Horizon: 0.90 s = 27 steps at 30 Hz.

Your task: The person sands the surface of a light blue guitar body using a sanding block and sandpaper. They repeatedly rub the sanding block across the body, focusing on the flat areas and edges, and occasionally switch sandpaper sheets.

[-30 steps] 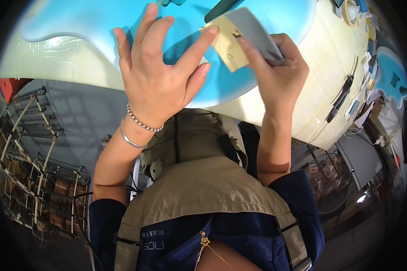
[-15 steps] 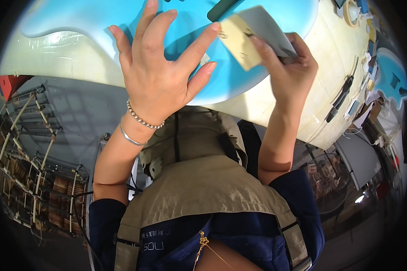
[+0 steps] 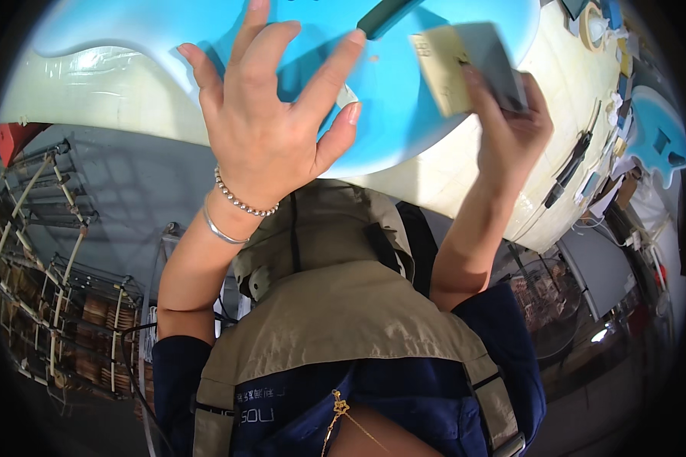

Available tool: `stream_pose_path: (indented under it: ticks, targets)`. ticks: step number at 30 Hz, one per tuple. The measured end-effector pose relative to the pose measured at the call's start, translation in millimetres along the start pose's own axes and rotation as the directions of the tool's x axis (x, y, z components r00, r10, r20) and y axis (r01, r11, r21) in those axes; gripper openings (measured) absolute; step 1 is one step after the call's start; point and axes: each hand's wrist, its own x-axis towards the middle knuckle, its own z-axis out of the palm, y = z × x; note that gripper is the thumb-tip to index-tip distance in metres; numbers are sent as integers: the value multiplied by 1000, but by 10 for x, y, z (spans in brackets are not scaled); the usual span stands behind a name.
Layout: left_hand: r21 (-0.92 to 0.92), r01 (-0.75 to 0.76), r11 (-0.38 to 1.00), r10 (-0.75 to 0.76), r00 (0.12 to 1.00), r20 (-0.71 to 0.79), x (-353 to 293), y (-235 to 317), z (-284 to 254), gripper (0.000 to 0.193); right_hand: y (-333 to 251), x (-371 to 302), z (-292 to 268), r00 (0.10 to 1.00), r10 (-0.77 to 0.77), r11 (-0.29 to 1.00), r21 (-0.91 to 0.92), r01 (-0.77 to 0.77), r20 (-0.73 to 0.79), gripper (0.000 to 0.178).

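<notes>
A glossy blue guitar body [image 3: 427,145] with pale, fading edges lies on the table at the top of the view. Over its middle, my left hand [image 3: 270,114] is spread with fingers apart, holding nothing. Beside its thumb shows a small pale patch [image 3: 346,96]. My right hand [image 3: 511,122], raised above the guitar body's right side, pinches a piece of sandpaper [image 3: 476,67], pale yellow on one face and grey on the other. The sandpaper is somewhat blurred. A dark green bar-like shape [image 3: 385,17] is at the top, just beyond my left index fingertip.
The cream-coloured table covering [image 3: 91,95] runs beneath the guitar body. At the far right are a tape roll [image 3: 591,27], a slim black tool [image 3: 572,171] and another blue guitar body [image 3: 652,129]. A pipe-framed rack [image 3: 61,266] stands at lower left.
My right hand has moved to the right with the sandpaper, away from my left index fingertip. My left hand has stayed almost in place.
</notes>
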Motion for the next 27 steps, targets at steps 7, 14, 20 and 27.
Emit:
stream_pose_path:
  ticks: [7,14,20,27]
  targets:
    - [-12,-53,999,53,999,3,-5,1,-3,38,-120,-109,465,998,-54,982,-178,55,13,17]
    - [10,22,1000,-22,1000,8,-17,21,-23,38,-44,-165,105,994,75,997,3,-75,-81,14]
    - [4,-101,995,101,995,-8,4,-24,-1,35,-124,-218,509,999,0,984,-176,-8,-49,21]
    - [4,-7,1000,7,1000,-27,9,-6,2,34,-53,-251,194,987,67,994,-74,-78,-143,19]
